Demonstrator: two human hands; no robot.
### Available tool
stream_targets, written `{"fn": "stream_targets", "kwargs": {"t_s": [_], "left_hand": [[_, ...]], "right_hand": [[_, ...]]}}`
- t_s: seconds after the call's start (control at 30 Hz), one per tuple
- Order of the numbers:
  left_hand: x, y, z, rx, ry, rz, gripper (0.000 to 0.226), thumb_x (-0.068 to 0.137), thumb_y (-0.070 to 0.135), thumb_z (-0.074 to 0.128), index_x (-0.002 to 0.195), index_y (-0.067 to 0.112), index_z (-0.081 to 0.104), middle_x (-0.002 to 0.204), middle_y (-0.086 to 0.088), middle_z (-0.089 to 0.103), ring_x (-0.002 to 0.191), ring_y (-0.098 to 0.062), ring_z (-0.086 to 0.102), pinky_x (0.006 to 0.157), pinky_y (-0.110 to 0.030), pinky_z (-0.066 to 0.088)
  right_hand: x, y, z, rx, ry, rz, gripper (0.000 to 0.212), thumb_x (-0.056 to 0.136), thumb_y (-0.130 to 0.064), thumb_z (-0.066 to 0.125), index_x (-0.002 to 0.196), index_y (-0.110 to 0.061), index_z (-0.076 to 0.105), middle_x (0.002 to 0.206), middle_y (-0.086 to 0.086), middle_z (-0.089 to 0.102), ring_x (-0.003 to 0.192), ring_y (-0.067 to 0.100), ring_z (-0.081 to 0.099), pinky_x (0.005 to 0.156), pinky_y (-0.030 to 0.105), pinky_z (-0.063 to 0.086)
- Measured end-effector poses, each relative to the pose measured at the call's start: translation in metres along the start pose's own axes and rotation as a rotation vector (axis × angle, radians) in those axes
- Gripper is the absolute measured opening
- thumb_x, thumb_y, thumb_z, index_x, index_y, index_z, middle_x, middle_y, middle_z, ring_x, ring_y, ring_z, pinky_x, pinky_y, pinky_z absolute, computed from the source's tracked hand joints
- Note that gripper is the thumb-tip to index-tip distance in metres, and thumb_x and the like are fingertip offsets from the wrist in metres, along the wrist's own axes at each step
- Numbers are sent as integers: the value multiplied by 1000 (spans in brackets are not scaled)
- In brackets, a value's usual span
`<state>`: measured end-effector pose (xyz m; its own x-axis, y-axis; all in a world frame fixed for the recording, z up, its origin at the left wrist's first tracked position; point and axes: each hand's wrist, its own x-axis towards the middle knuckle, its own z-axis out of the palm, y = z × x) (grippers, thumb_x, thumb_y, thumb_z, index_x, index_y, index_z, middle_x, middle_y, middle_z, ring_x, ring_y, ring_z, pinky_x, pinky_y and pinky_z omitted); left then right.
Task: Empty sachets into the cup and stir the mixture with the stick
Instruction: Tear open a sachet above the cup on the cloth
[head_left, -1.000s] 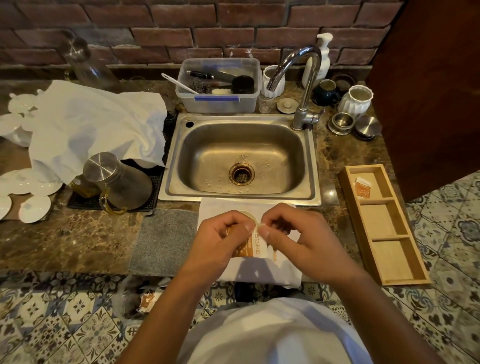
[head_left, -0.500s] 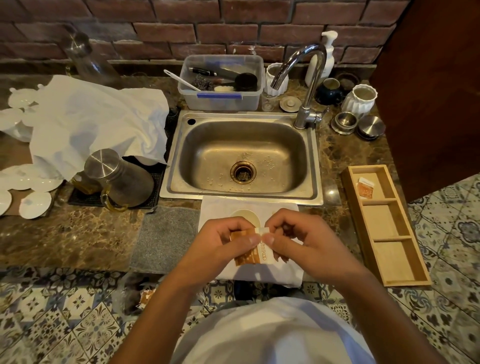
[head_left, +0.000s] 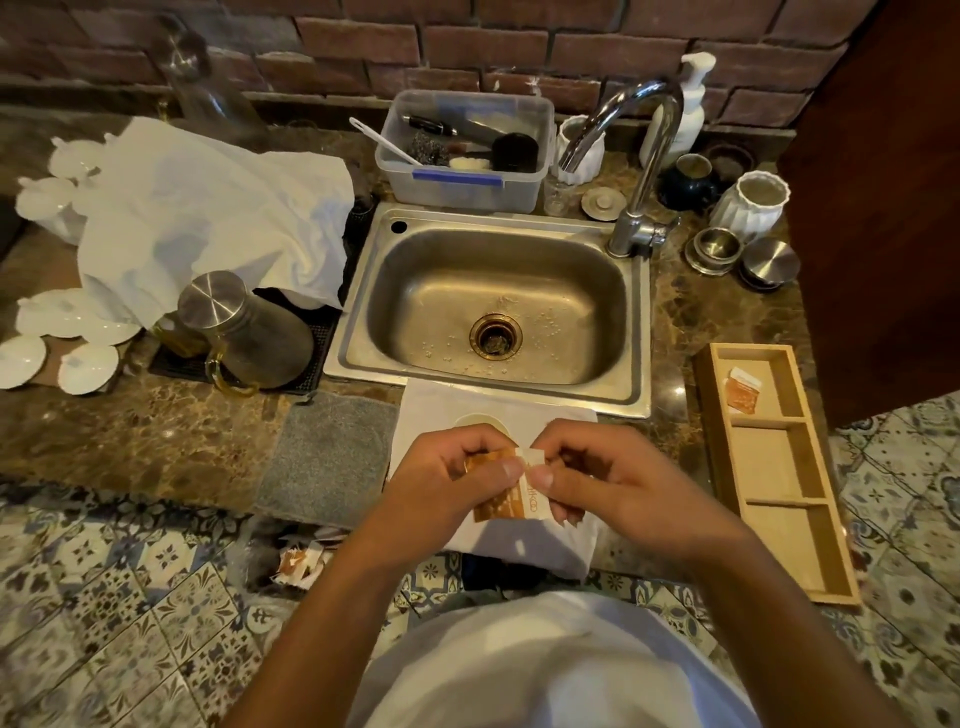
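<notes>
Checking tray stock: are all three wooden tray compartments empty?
No: the wooden tray holds one sachet in its far compartment.

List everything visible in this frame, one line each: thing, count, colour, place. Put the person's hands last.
sachet: one, orange-white, pinched between both hands
spare sachet: one, orange-white, tray's far compartment
wooden tray: one, light wood, counter right
cup: one, pale rim only, behind the hands
white cloth: one, under the hands
sink: one, steel, centre
tap: one, chrome, behind sink
plastic tub: one, clear, behind sink
jug: one, steel lid, left of sink
grey mat: one, counter front
left hand: grip on sachet
right hand: grip on sachet's top corner
</notes>
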<state>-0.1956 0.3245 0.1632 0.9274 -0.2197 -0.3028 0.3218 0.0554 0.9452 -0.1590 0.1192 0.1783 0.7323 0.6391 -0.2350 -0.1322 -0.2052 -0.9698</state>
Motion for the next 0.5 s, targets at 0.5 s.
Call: {"fn": "stream_targets", "kwargs": {"t_s": [0.5], "left_hand": [[7,-9,37,-198,189,28,14,84,34,69,80,21,75,70,-2,61,62,-16,52,61,-31,42]], "right_hand": [[1,15,-17,-275,174,-300,15,98,-20,62,88,-12,70,70,-8,65,66,15,63,61,30,51]]}}
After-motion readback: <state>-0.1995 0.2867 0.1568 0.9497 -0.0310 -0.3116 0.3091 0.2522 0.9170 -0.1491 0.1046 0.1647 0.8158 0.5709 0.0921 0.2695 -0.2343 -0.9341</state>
